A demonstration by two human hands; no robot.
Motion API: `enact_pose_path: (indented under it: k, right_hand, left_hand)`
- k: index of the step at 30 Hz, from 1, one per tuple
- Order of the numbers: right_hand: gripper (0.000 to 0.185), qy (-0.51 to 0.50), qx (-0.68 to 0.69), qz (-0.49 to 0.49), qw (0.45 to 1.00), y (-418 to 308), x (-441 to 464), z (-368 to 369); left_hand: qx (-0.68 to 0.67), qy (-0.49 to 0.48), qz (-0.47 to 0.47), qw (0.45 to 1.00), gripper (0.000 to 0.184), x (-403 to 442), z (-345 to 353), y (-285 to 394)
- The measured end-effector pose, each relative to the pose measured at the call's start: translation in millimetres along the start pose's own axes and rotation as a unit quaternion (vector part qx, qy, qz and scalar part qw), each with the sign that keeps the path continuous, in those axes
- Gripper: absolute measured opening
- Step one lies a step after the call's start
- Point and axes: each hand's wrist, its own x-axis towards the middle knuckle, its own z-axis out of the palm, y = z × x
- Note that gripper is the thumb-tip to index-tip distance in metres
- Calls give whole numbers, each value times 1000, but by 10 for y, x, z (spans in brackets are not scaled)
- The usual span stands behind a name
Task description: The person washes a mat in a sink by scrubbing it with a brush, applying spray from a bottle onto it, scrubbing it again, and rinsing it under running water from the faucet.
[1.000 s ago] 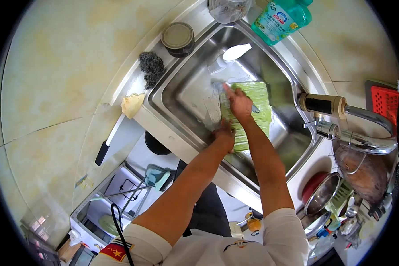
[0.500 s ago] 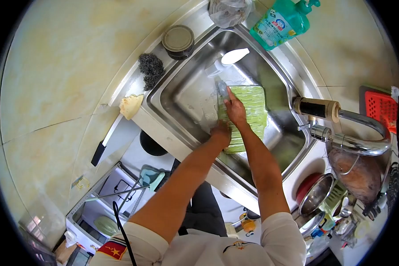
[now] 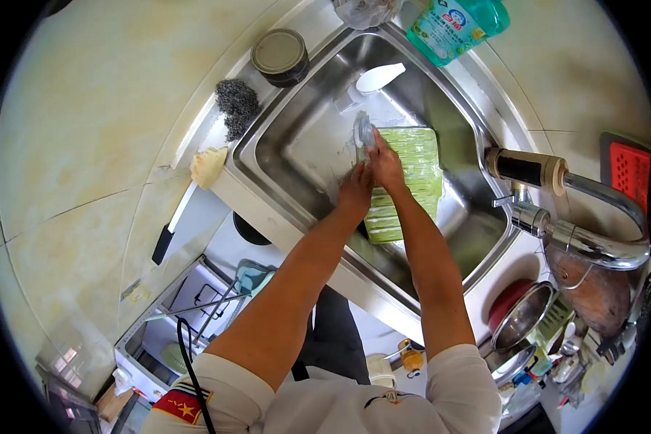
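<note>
A green board with pale streaks and rounded corners [image 3: 412,173] lies in the steel sink [image 3: 286,152]. My right hand [image 3: 385,166] is over the board's left part, its fingers closed on a greyish see-through piece [image 3: 363,132] whose exact kind I cannot make out. Close beside it, my left hand [image 3: 355,192] has its fingers bent in at the lower end of that piece, by the board's left edge. What those fingers hold, if anything, is hidden. Farther up in the sink rests a white scoop-shaped thing [image 3: 380,77] with a clear part.
A chrome faucet [image 3: 600,249] is turned aside on the right. A dark lidded tin [image 3: 281,58], a steel-wool scourer [image 3: 237,105] and a pale yellow chunk [image 3: 208,168] line the left ledge. A green soap bottle [image 3: 456,29] stands behind; a metal bowl [image 3: 522,316] sits lower right.
My left hand has moved up along the board's left edge, closer to my right hand. The view has shifted slightly. My right hand still grips the see-through piece.
</note>
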Motion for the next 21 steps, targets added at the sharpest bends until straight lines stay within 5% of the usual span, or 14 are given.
enact_pose_path:
  k: [3, 6, 9, 16, 19, 21]
  right_hand:
    - [58, 41, -3, -112, 993, 133, -192, -54]
    - [59, 43, -116, -125, 984, 127, -319, -98]
    - [63, 3, -147, 5, 989, -251, 41, -66]
    - [65, -9, -149, -65, 987, -87, -338, -150]
    - [67, -4, -161, 61, 985, -302, 75, -97]
    - [66, 20, -114, -18, 993, -77, -84, 32]
  left_hand:
    - [11, -22, 10, 1000, 63, 26, -103, -14]
    - [-17, -41, 3, 999, 69, 61, -62, 62]
    - [-12, -92, -3, 996, 77, 19, -212, 30]
    - [-27, -90, -30, 995, 92, 38, -79, 115]
    - [-32, -74, 2, 997, 97, 65, -16, 30]
    - [-1, -108, 5, 994, 98, -29, -152, 65]
